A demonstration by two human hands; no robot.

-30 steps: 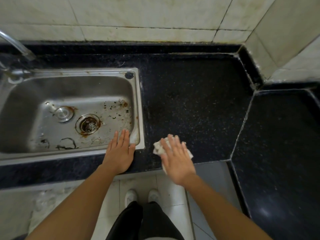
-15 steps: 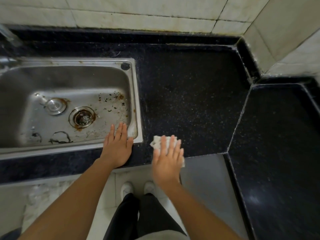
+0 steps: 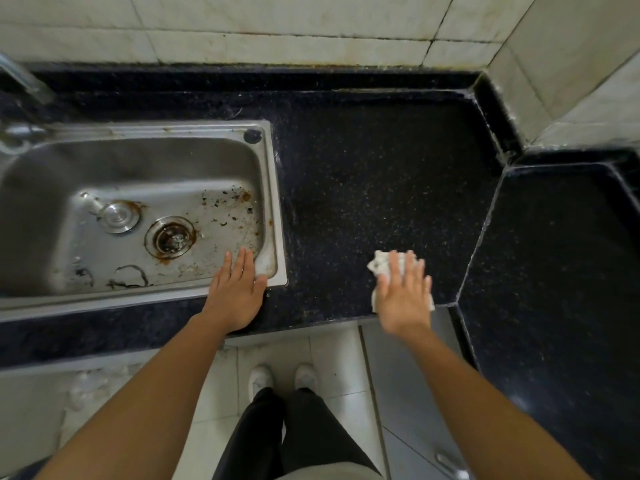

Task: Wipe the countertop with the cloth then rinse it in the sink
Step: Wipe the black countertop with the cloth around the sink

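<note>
Moved toward 3 o'clock: right hand (image 3: 403, 296), fingers straight, pressing crumpled white cloth (image 3: 381, 265) onto black speckled countertop (image 3: 381, 168), near front edge. Likely soft, light, limp; best bunched at middle. At 9 o'clock, left hand (image 3: 235, 299) flat on steel sink (image 3: 274, 202) corner.

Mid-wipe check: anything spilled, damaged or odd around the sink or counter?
Only the sink looks off: rust-brown staining rings the drain, dark crumbs and curved smears dirty its floor, and a metal stopper lies beside the drain, not in it. The countertop shows no spill; the cloth lies flat under the right hand.
</note>
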